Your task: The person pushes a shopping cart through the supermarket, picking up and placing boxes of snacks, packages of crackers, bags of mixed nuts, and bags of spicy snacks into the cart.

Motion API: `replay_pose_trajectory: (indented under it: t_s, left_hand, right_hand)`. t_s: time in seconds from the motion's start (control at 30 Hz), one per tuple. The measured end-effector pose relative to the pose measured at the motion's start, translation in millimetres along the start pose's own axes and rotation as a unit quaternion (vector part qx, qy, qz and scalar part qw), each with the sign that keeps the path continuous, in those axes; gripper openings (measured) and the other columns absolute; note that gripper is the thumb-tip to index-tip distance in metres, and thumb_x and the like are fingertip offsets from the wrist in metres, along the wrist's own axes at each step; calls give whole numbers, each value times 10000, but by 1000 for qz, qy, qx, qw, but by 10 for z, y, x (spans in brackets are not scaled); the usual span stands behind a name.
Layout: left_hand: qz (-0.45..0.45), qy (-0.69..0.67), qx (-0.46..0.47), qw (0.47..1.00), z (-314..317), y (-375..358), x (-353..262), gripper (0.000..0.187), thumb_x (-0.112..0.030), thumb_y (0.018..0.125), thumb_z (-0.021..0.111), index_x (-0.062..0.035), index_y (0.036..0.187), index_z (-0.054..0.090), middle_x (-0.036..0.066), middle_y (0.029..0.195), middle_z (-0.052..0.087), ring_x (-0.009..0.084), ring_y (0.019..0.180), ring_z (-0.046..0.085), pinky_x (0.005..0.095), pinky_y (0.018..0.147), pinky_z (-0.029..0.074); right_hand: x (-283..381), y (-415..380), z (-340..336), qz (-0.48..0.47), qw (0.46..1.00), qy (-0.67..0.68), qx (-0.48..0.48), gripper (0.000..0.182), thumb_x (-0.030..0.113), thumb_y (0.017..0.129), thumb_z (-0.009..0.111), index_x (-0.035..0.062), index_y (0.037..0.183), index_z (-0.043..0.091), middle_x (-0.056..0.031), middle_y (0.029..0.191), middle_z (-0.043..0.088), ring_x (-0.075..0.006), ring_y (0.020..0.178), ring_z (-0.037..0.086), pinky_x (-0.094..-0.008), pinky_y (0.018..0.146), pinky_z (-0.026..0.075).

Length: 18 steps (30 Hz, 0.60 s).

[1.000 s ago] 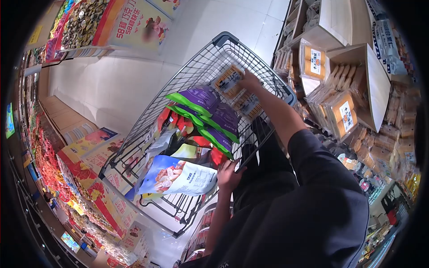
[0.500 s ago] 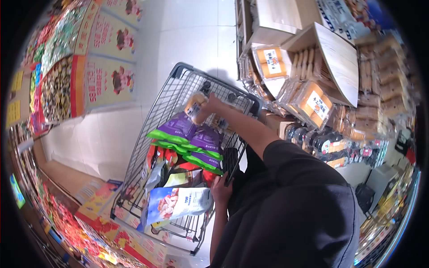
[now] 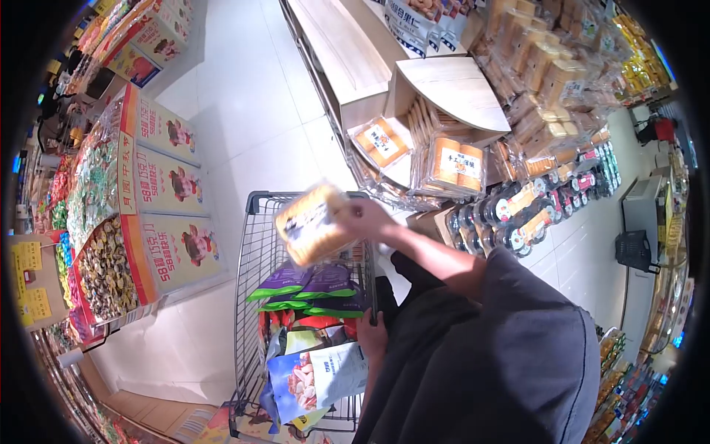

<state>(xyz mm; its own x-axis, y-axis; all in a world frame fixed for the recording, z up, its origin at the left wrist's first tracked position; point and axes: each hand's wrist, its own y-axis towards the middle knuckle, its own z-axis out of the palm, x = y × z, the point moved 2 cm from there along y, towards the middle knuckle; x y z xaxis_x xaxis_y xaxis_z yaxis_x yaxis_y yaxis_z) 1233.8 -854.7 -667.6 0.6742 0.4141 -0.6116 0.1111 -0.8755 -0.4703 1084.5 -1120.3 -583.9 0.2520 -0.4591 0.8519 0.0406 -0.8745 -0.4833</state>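
Note:
A clear pack of round biscuits [image 3: 312, 222] is held up over the far end of the metal shopping cart [image 3: 248, 251]; my right hand [image 3: 364, 220] is closed on its right edge. Below the pack lie several purple and green bags [image 3: 325, 287]. Nearer to me in the cart rests a blue and white bag [image 3: 318, 379], with red packets partly hidden beneath. My left hand [image 3: 372, 333] is wrapped round the cart's handle [image 3: 377, 320] at its right side.
Wooden shelving [image 3: 452, 89] with packaged biscuits [image 3: 456, 166] stands right of the cart, with stacked dark-lidded jars [image 3: 510, 207] beside it. Candy bins [image 3: 111, 266] with printed panels line the left. Tiled floor [image 3: 255, 89] shows ahead.
My right hand has raised the biscuit pack from inside the cart to above its far end. The view has turned, so the shelf and cart appear shifted. My left hand stays at the handle.

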Motion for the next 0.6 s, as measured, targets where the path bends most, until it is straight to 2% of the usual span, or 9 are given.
replay_pose_trajectory:
  t_s: [0.03,0.07,0.1,0.13,0.2,0.27,0.33,0.47,0.6]
  left_hand:
    - [-1,0,-2,1000,-28,55,11,417,-341,881,635,-36,1166,631,188,1057,602,379,986,596,436,847,478]
    - [-3,3,-4,1000,-51,94,6,418,-338,884,633,-34,1170,627,183,1063,601,369,981,601,433,842,479]
    - [5,3,-8,1000,-76,133,-22,418,-338,884,633,-34,1170,627,183,1063,601,369,981,601,433,842,479]
    - [-6,-1,-2,1000,-99,166,-47,417,-339,885,633,-32,1166,628,178,1047,603,355,967,606,428,832,479]
    - [-30,-10,12,999,-143,221,-85,415,-341,886,633,-27,1157,630,169,1016,608,326,939,616,419,813,481]
    - [-32,-18,4,999,-110,179,-154,412,-339,885,635,-27,1153,632,167,1003,611,324,929,617,418,810,480]
    - [-31,-23,1,999,-111,207,-98,409,-337,883,638,-26,1149,633,165,990,614,322,919,619,418,806,480]
    - [-29,-40,-17,999,13,195,17,388,-308,871,658,-34,1145,642,158,960,621,315,871,619,410,777,478]
    - [-22,-44,-14,999,-5,247,17,373,-285,865,667,-26,1133,644,162,943,622,312,866,617,410,775,476]
  right_hand:
    - [-4,-71,-277,-117,989,87,5,306,287,811,644,37,987,653,-52,853,641,-135,788,605,-274,706,485]
    - [106,-203,-583,-37,968,247,-5,289,249,805,641,20,982,636,-63,868,643,-151,799,618,-286,679,514]
    - [155,-210,-795,-52,964,233,-120,226,205,828,643,37,979,624,-86,896,647,-164,725,618,-277,535,515]
    - [322,-325,-1076,-46,955,242,-162,251,220,816,658,31,973,606,-75,908,641,-142,775,608,-272,509,510]
    - [419,-349,-1572,-108,926,266,-243,329,258,819,673,25,1040,601,-69,925,630,-124,823,598,-273,550,537]
    - [341,-229,-2072,-74,885,278,-366,358,281,824,675,20,1053,588,-65,955,607,-134,831,596,-280,569,554]
    - [269,36,-2467,-112,841,342,-404,324,311,849,660,42,1014,586,-16,867,565,-126,779,578,-290,598,559]
    - [7,473,-3081,-72,804,387,-446,415,342,855,652,-8,1059,561,-71,939,574,-164,784,591,-319,645,591]
    - [8,489,-3109,-47,794,355,-492,554,454,874,616,-21,1145,523,-124,961,558,-216,688,575,-334,536,572]
